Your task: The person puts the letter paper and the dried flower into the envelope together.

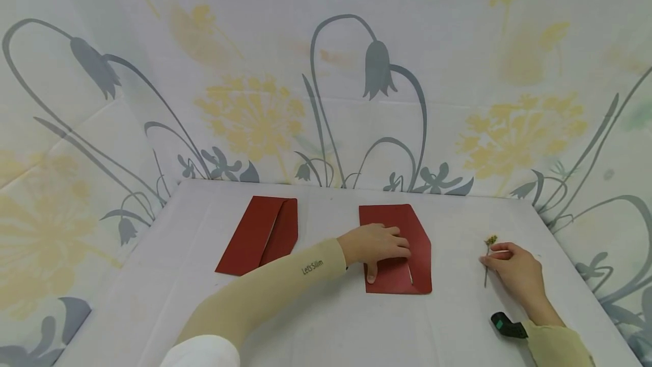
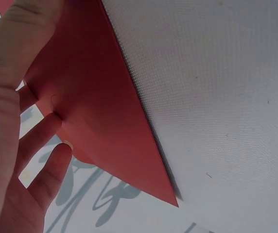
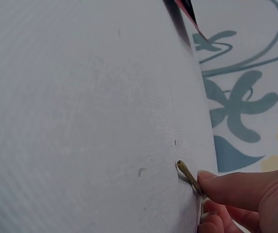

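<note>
Towards the right of the table, my right hand (image 1: 519, 273) pinches the thin stem of a small dried flower (image 1: 490, 240) between thumb and fingertips. Its yellowish head points away from me. The cut end of that flower's stem (image 3: 186, 174) pokes out past the thumb in the right wrist view. My left hand (image 1: 374, 243) rests on an unfolded red envelope (image 1: 415, 237) near the middle, its thumb by the near left part. Seen from the left wrist, the fingers (image 2: 51, 167) spread over the red paper, fingertips touching it. A thin pale line shows beside them on the envelope.
A second red envelope (image 1: 249, 234) lies to the left, its flap folded over; my left forearm passes in front of its near end. White cloth covers the table (image 1: 326, 333). Behind stands a flower-printed curtain (image 1: 443, 118). A black wrist camera (image 1: 509, 326) sits at my right wrist.
</note>
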Motion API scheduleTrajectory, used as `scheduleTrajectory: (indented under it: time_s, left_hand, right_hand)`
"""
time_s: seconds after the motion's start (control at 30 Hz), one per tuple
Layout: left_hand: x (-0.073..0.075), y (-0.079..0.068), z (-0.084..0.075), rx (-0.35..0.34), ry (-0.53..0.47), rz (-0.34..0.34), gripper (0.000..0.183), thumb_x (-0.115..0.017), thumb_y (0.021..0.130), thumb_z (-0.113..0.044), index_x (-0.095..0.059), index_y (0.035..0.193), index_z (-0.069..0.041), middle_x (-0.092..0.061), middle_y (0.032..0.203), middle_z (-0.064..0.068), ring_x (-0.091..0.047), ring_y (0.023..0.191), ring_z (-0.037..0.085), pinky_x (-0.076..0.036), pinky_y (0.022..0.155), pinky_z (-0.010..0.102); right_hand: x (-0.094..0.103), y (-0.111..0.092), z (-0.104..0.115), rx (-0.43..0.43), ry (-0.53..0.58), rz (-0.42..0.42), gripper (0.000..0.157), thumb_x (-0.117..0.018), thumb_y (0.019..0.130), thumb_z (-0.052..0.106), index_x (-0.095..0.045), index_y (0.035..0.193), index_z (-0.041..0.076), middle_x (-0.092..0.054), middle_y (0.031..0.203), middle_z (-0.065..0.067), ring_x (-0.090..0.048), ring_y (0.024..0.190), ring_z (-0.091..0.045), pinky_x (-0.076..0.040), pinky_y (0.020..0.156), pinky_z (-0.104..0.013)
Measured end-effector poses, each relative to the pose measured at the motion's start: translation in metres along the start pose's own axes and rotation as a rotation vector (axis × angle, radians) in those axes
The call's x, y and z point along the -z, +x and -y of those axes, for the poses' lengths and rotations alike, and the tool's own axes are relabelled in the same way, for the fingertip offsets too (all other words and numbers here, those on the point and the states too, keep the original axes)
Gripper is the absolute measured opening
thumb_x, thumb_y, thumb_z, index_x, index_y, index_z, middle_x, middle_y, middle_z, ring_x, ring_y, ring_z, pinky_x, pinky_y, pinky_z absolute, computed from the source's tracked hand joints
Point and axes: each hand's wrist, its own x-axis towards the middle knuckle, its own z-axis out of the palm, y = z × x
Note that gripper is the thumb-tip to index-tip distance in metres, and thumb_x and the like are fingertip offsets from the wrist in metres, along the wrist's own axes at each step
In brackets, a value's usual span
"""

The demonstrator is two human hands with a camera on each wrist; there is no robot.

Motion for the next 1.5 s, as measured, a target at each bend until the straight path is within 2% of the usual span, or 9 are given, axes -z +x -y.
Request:
scheduleTrajectory:
  time_s: [0.47, 0.57, 0.7, 0.83, 1.3, 1.5]
  left_hand:
    - [-0.001, 0.000, -0.002, 0.003, -0.015, 0.000, 0.091, -0.084, 0.069, -0.059, -0.045, 0.147, -0.031, -0.044, 0.145, -0.015, -0.038, 0.126, 0.009, -0.039, 0.097, 0.023]
    - [-0.001, 0.001, -0.002, 0.002, -0.010, 0.002, 0.091, -0.083, 0.069, -0.060, -0.044, 0.147, -0.031, -0.044, 0.145, -0.015, -0.038, 0.126, 0.009, -0.039, 0.096, 0.023]
    - [-0.001, 0.001, -0.001, -0.002, -0.009, 0.000, 0.092, -0.083, 0.069, -0.061, -0.045, 0.147, -0.030, -0.044, 0.145, -0.015, -0.039, 0.125, 0.009, -0.040, 0.096, 0.023]
    - [0.001, 0.000, -0.002, -0.002, -0.009, 0.004, 0.092, -0.083, 0.069, -0.060, -0.045, 0.147, -0.030, -0.044, 0.145, -0.015, -0.039, 0.125, 0.009, -0.040, 0.096, 0.023]
    - [-0.001, 0.002, -0.001, -0.004, -0.002, 0.005, 0.091, -0.082, 0.069, -0.061, -0.045, 0.147, -0.031, -0.044, 0.145, -0.015, -0.039, 0.125, 0.009, -0.040, 0.096, 0.023]
    - [-0.001, 0.002, 0.000, -0.004, -0.007, 0.002, 0.092, -0.082, 0.069, -0.062, -0.045, 0.147, -0.030, -0.044, 0.145, -0.015, -0.039, 0.124, 0.009, -0.040, 0.096, 0.023]
  right_hand:
    - [-0.004, 0.000, 0.004, -0.013, -0.006, -0.010, 0.032, -0.073, 0.087, 0.019, -0.066, 0.108, -0.005, -0.070, 0.082, -0.007, -0.061, 0.074, -0.021, -0.042, 0.061, -0.032]
    - [-0.005, -0.001, 0.004, -0.018, -0.004, -0.021, 0.035, -0.073, 0.088, 0.022, -0.065, 0.109, -0.005, -0.070, 0.085, -0.009, -0.062, 0.077, -0.025, -0.041, 0.063, -0.033]
    - [-0.007, -0.001, 0.006, -0.030, -0.007, -0.035, 0.046, -0.075, 0.088, 0.033, -0.063, 0.111, -0.005, -0.070, 0.092, -0.016, -0.062, 0.085, -0.034, -0.041, 0.065, -0.035]
    - [-0.009, -0.001, 0.008, -0.045, -0.019, -0.031, 0.053, -0.076, 0.086, 0.040, -0.062, 0.111, -0.004, -0.069, 0.094, -0.019, -0.063, 0.086, -0.036, -0.041, 0.064, -0.036]
    - [-0.008, 0.002, 0.016, -0.046, -0.026, 0.002, 0.032, -0.071, 0.089, 0.023, -0.065, 0.106, -0.003, -0.068, 0.087, -0.013, -0.059, 0.074, -0.025, -0.041, 0.060, -0.033]
    - [-0.011, 0.002, 0.017, -0.049, -0.023, 0.018, 0.032, -0.069, 0.091, 0.023, -0.061, 0.106, -0.004, -0.065, 0.091, -0.017, -0.060, 0.078, -0.029, -0.041, 0.062, -0.034]
